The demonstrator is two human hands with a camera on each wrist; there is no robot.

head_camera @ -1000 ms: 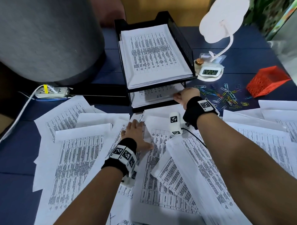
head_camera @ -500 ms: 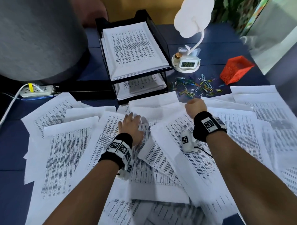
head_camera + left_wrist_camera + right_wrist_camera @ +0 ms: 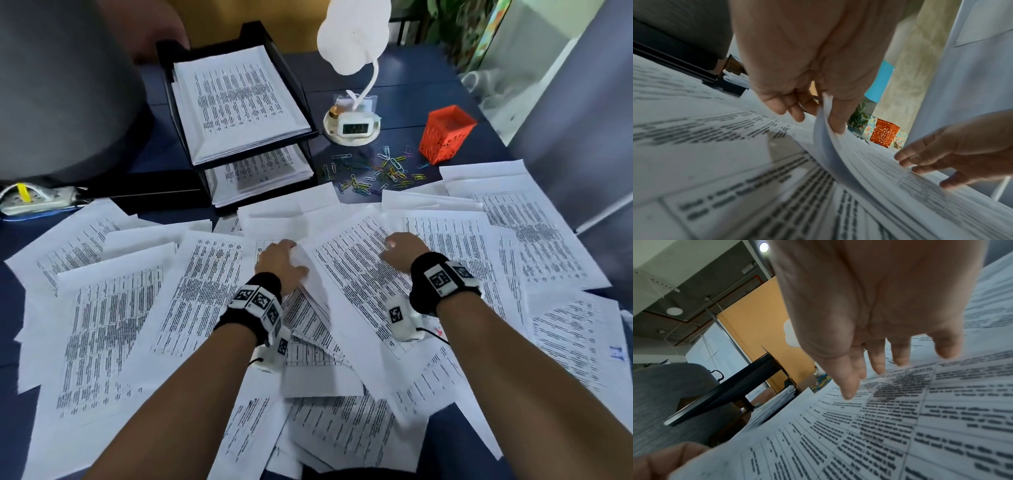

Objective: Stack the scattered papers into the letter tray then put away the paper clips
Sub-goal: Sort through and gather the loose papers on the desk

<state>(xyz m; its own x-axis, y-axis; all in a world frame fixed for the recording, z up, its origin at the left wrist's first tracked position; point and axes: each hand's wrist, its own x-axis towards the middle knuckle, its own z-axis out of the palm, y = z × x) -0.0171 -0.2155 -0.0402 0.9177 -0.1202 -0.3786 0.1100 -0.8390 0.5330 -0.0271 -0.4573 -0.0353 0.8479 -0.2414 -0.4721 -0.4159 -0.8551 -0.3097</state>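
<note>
Printed sheets lie scattered and overlapping across the blue desk. My left hand (image 3: 281, 263) pinches the raised left edge of one printed sheet (image 3: 346, 284) between thumb and fingers; the left wrist view shows the same pinch (image 3: 818, 120) on the curled edge (image 3: 824, 146). On that same sheet my right hand (image 3: 394, 250) rests with straight fingers, the fingertips (image 3: 879, 368) touching the print. The black two-tier letter tray (image 3: 164, 58) stands behind, with paper stacks in both tiers. Coloured paper clips (image 3: 376, 171) lie loose right of the tray.
An orange mesh cup (image 3: 445, 133) stands behind the clips. A white lamp base with a small clock (image 3: 352, 128) sits beside the tray. At the left are a large grey rounded object (image 3: 61, 85) and a power strip (image 3: 37, 200).
My right hand drew back from the tray's lower tier and came down onto a sheet in front of me. My left hand went from lying flat on the papers to pinching a sheet's edge.
</note>
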